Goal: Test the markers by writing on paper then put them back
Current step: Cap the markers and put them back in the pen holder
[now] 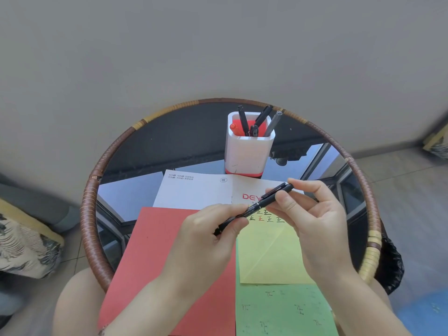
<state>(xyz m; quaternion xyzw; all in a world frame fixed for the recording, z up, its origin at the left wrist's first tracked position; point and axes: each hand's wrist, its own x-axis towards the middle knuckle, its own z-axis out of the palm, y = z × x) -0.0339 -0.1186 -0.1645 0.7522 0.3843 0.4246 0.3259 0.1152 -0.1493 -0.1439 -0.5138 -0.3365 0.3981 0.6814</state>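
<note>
A black marker (pixel 257 205) is held level above the papers, gripped at both ends. My left hand (pixel 213 229) pinches its lower left end, and my right hand (pixel 308 209) holds the upper right end near the clip. Under it lies a yellow paper (pixel 269 253) with several written marks along its top. A green paper (pixel 283 311) with faint marks lies nearer me, and a red paper (pixel 157 258) to the left. The white pen holder (pixel 247 151) with a red base stands at the back, holding several markers, one of them orange.
Everything rests on a round glass table with a woven rattan rim (pixel 91 204). A white booklet (pixel 194 192) with red lettering lies behind the papers. A black bag (pixel 390 265) sits right of the table, patterned cushions at the left.
</note>
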